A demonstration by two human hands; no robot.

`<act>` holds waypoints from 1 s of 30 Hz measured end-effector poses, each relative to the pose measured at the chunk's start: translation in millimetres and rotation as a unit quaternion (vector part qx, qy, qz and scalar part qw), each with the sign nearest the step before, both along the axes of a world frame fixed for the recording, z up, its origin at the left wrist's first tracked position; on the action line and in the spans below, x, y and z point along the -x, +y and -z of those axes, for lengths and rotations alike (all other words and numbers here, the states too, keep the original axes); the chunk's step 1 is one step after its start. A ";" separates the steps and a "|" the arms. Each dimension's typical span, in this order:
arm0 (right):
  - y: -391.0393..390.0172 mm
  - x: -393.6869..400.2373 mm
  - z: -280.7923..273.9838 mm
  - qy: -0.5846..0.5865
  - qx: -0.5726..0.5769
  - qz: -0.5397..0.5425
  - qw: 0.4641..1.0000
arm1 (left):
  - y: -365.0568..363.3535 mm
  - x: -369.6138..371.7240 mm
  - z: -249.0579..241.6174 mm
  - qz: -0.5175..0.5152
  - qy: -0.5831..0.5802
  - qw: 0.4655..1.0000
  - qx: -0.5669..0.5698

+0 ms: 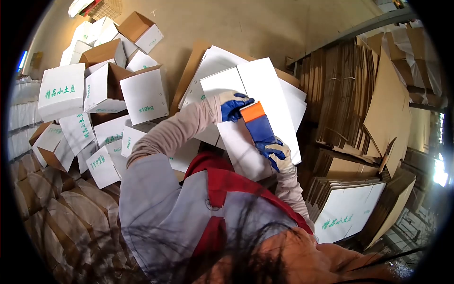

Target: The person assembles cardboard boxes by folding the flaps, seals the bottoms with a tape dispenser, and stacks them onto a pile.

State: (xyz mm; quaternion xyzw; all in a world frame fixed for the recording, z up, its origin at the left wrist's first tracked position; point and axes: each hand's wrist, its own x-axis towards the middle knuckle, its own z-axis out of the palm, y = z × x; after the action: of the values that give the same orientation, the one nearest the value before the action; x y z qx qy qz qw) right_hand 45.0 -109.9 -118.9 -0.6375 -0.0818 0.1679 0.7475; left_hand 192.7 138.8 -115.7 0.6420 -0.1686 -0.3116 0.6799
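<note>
My right hand (278,154), in a white and blue glove, is wrapped round the lower end of a blue and orange tape dispenser (257,124). The dispenser's toothed orange end points up, over a flat white carton (272,85). Close to those teeth, my left hand (231,105) has its gloved fingers curled together. Whatever they may pinch is hidden. Beneath both hands lies a stack of flat white cartons, fanned at angles.
At left, several open white boxes (144,97) with green print lie heaped. Folded brown cardboard (331,94) stands packed along the right. A printed white carton (347,208) leans at lower right. Wrapped brown bundles (75,222) fill the lower left.
</note>
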 end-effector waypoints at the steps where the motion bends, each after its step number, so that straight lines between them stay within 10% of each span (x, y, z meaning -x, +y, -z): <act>1: 1.1 -2.4 -4.7 0.016 -0.021 -0.004 1.000 | -0.5 0.7 5.2 -0.041 0.288 0.954 0.076; 3: 6.8 -9.2 -19.8 -0.007 0.020 0.011 1.000 | -3.7 -17.7 -39.0 0.001 0.071 0.990 -0.124; 6: 17.6 -25.5 -24.3 0.025 0.079 0.070 0.994 | -2.4 -55.8 -24.0 -0.016 -0.382 0.849 -0.365; 10: 38.4 -56.8 -56.9 0.016 0.109 0.079 0.991 | 21.2 -132.6 -5.4 -0.092 -0.372 0.786 -0.485; 16: 41.2 -62.2 -43.0 0.052 0.070 0.089 0.992 | 30.3 -142.7 60.3 0.087 -0.213 0.812 -0.536; 18: 42.7 -61.1 -35.9 0.005 0.090 0.087 0.992 | 28.4 -129.6 20.9 0.021 -0.284 0.582 -0.762; 19: 44.1 -62.6 -37.4 -0.037 0.113 0.086 0.989 | 23.0 -147.3 18.2 -0.052 -0.185 0.710 -0.677; 22: 47.1 -61.0 -43.0 0.001 0.109 0.100 0.989 | -40.2 -100.8 -31.2 -0.068 -0.207 0.828 -0.516; 26: -14.1 46.3 -38.1 -0.130 0.203 0.064 0.968 | -63.7 -82.5 4.3 -0.093 -0.227 0.771 -0.588; 30: -97.8 225.7 -47.5 0.127 0.219 0.089 0.963 | -66.9 -84.2 -3.0 -0.114 -0.241 0.752 -0.602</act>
State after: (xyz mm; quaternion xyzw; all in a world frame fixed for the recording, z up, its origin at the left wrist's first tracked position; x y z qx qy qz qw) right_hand -180.7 -207.7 -71.4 -0.7641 0.1095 0.1937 0.6055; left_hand 276.9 71.9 -112.7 0.9869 -0.0303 -0.1036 0.1196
